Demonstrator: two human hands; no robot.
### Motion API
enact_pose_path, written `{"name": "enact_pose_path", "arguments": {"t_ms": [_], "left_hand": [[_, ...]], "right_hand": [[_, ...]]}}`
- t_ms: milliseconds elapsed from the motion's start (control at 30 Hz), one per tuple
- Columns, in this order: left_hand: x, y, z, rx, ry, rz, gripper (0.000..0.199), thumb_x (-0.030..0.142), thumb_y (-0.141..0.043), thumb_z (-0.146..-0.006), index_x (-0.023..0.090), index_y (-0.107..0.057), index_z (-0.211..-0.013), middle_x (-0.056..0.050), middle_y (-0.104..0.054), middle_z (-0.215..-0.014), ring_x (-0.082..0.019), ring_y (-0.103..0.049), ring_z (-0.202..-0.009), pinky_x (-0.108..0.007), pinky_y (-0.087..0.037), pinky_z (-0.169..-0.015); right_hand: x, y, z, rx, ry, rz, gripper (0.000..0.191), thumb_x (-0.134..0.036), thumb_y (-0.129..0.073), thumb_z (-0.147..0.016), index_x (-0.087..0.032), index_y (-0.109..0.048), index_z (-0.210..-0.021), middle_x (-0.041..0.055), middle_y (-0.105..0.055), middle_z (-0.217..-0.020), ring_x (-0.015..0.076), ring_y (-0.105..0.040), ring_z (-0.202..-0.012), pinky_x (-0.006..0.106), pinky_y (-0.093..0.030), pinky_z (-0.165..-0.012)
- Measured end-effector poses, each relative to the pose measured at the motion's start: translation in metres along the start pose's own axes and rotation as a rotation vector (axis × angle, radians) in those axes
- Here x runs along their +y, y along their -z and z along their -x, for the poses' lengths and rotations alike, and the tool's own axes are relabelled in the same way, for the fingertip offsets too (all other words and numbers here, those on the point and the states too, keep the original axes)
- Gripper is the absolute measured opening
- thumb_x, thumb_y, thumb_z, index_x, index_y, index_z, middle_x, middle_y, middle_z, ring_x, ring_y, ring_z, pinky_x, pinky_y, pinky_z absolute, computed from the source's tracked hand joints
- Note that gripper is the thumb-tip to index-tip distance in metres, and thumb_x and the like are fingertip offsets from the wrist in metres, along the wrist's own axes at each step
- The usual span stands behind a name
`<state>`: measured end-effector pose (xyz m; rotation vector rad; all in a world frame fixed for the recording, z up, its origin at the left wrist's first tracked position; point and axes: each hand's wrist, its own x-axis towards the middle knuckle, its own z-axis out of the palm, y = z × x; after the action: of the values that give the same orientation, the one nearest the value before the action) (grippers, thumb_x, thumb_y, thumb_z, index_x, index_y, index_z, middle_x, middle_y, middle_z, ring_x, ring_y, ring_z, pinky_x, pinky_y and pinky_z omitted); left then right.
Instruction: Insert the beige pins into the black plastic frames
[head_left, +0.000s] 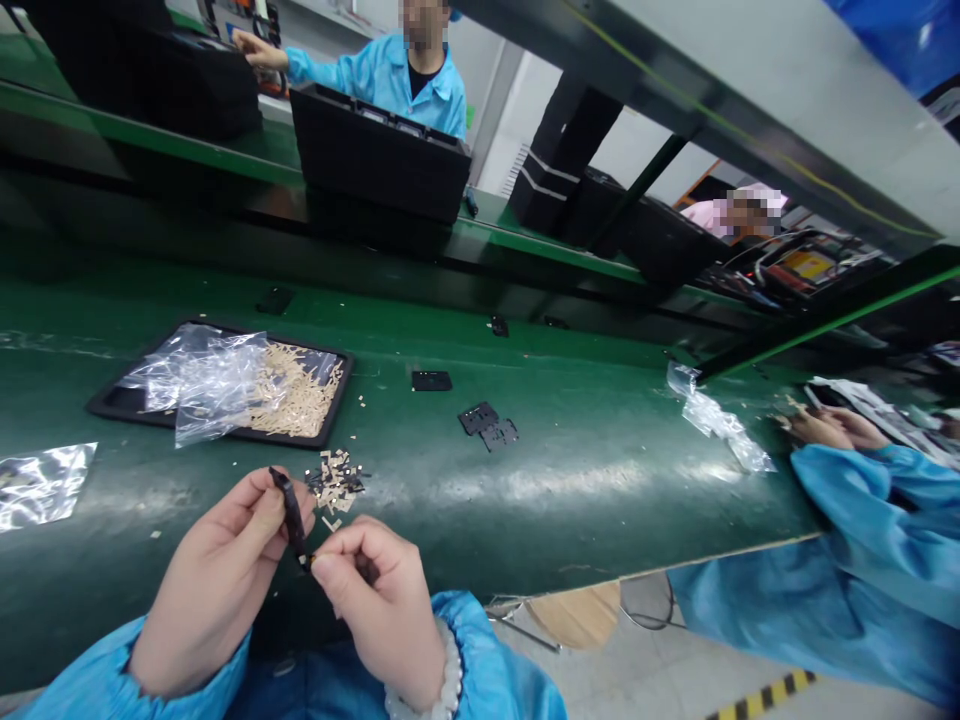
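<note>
My left hand [225, 560] pinches a thin, dark, narrow part [289, 510] between thumb and fingers, tilted with its lower end toward my right hand. At that lower end, the thumb and forefinger of my right hand [386, 595] are pressed together; whatever sits in that pinch is too small to make out. Just beyond both hands lies a loose pile of small beige and black pieces [339, 482] on the green table [525, 520]. Behind the pile is a black tray [101, 402] holding many beige strips [296, 395] and crumpled clear plastic bags [206, 375].
Flat black parts [480, 418] and a black rectangular piece [431, 381] lie mid-table. A clear bag [45, 485] is at left, more plastic [724, 430] at right. A co-worker's hands [832, 428] work at the right. Black bins [379, 150] line the shelf beyond.
</note>
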<state>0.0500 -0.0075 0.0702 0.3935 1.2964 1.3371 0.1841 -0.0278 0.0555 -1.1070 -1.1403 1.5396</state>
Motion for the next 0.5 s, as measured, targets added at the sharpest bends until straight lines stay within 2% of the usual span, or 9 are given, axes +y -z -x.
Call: {"name": "enact_pose_path", "arguments": {"t_ms": [100, 233, 400, 500], "left_hand": [[-0.0006, 0.0018, 0.0018, 0.009, -0.028, 0.020, 0.047, 0.051, -0.097, -0.043, 0.022, -0.068, -0.065, 0.002, -0.056, -0.061, -0.013, -0.051, -0.060, -0.016, -0.055, -0.052], [0.0011, -0.0003, 0.0065, 0.052, -0.032, 0.057, 0.040, 0.044, -0.096, -0.045, 0.022, -0.069, -0.065, 0.001, -0.061, -0.064, -0.014, -0.057, -0.064, -0.017, -0.058, -0.056], [0.0001, -0.0034, 0.0100, 0.185, -0.027, 0.052, 0.056, 0.052, -0.098, -0.030, 0.023, -0.066, -0.066, 0.002, -0.067, -0.070, -0.014, -0.063, -0.072, -0.014, -0.057, -0.060], [-0.0043, -0.0006, 0.0102, 0.207, -0.094, 0.021, 0.061, 0.058, -0.097, -0.030, 0.023, -0.064, -0.067, 0.003, -0.068, -0.073, -0.013, -0.065, -0.075, -0.014, -0.057, -0.061]], "right_hand": [[-0.0027, -0.0001, 0.0031, 0.030, 0.106, 0.097, 0.019, -0.027, -0.070, -0.083, -0.021, -0.069, -0.066, -0.0023, -0.053, -0.064, 0.0141, -0.049, -0.063, 0.028, -0.042, -0.065], [-0.0018, 0.0003, 0.0059, 0.067, 0.214, 0.182, 0.016, -0.022, -0.069, -0.086, -0.021, -0.072, -0.070, -0.0025, -0.054, -0.063, 0.0143, -0.052, -0.063, 0.027, -0.043, -0.063], [0.0006, 0.0016, 0.0067, 0.141, 0.455, 0.309, 0.014, -0.013, -0.066, -0.085, -0.020, -0.074, -0.076, -0.0028, -0.058, -0.063, 0.0116, -0.054, -0.058, 0.022, -0.044, -0.056], [-0.0003, 0.0032, 0.0074, 0.165, 0.533, 0.403, 0.012, -0.014, -0.067, -0.086, -0.019, -0.075, -0.077, -0.0029, -0.059, -0.062, 0.0102, -0.055, -0.055, 0.021, -0.043, -0.054]]}}
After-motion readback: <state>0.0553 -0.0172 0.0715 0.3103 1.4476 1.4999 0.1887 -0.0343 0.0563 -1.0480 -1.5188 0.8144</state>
